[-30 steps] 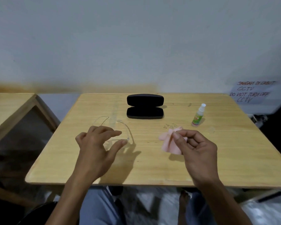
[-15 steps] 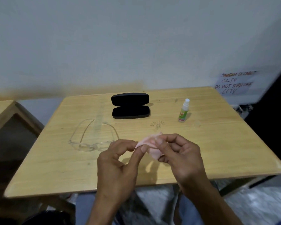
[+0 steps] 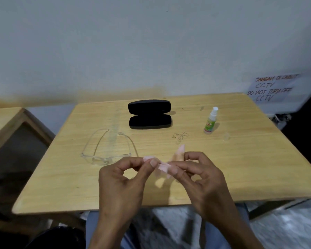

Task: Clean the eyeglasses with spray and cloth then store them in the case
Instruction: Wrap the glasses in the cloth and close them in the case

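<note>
Pinching pink cloth with left hand and right hand, best spread flat before wiping clear eyeglasses.

Plain workroom or office corner under camera watch
A bare pale wall backs a wooden table, a second table stands at the left, and a handwritten sign on the wall reads "DO NOT TURN OFF CCTV"

Left hand and right hand pinch a pink cloth above the table.
</note>
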Motion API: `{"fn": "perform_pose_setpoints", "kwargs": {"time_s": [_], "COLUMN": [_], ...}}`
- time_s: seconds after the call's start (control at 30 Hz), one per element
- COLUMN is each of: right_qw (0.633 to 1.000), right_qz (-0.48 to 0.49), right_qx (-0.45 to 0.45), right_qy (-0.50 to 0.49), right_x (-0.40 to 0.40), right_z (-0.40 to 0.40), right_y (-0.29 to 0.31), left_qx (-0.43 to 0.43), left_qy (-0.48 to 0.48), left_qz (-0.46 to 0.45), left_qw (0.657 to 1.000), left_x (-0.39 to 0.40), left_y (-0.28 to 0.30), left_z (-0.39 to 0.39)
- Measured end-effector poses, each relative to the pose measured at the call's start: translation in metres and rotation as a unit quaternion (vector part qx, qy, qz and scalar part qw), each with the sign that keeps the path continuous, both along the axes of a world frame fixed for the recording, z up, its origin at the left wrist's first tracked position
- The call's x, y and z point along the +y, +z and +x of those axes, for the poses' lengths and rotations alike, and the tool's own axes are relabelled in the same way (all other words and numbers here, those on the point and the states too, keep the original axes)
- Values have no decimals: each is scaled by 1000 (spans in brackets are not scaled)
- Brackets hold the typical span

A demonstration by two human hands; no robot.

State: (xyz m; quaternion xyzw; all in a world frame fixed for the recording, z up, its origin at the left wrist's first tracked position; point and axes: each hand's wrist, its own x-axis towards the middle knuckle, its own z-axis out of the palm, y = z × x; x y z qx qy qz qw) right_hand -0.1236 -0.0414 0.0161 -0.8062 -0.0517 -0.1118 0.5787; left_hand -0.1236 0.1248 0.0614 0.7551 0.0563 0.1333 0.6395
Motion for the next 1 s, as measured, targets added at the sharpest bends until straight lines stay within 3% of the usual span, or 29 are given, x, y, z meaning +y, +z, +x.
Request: {"fn": "perform_pose_setpoints", "kwargs": {"time_s": [0.07, 0.23, 0.43, 0.6, 0.7, 0.77, 1.0], "right_qw": [1000, 998, 996, 991, 975, 970, 991], "right_qz": [-22, 49, -75, 116, 164, 148, 55], "right_qx": [-8, 11, -50, 18, 89, 119, 50], "right_qy": [2, 45, -11, 70, 120, 150, 108], "right_x": [-2, -9, -7, -5, -3, -1, -3], "right_z": [2, 8, 13, 15, 16, 14, 13], "right_y": [1, 11, 14, 25, 20, 17, 13], "left_qx": [7, 33, 32, 31, 33, 35, 41], "left_qy": [-11, -34, -55, -51, -62, -60, -73], "left_qz": [-13, -66, -29, -26, -17, -10, 8], "left_qw": [1000, 997, 998, 998, 997, 998, 996], "left_x": [2, 8, 9, 10, 7, 4, 10], "left_y": [2, 0, 4, 7, 8, 9, 12], "left_z": [1, 7, 10, 16, 17, 17, 15]}}
